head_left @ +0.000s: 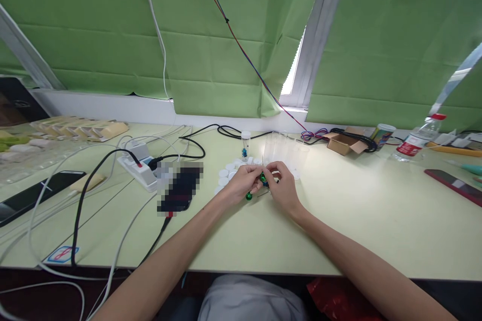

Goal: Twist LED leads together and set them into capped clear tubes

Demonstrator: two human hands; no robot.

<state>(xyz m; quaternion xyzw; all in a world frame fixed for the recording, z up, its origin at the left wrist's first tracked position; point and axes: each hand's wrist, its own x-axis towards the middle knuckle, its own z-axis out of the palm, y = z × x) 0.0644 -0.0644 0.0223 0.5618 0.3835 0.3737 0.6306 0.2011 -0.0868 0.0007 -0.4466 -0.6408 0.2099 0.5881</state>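
Note:
My left hand (pixel 244 181) and my right hand (pixel 283 186) meet over the table, fingertips pinched together. Between them is a small shiny green ball (pixel 262 177), with something dark blue just below it, partly hidden by my fingers. A thin upright line, like a wire or thread, rises from the fingertips. A second shiny green ball (pixel 249 195) shows under my left hand; whether it hangs or rests on the table I cannot tell. Round white caps (pixel 224 174) lie just left of my hands. Behind them stand clear plastic tubes (pixel 280 148) and a white-capped vial (pixel 245 145) with blue pieces inside.
A power strip (pixel 139 173) with tangled cables and a phone (pixel 183 188) lie to the left. Another phone (pixel 41 195) is farther left. An open cardboard box (pixel 344 143), a can (pixel 382 136) and a water bottle (pixel 416 141) stand at the back right.

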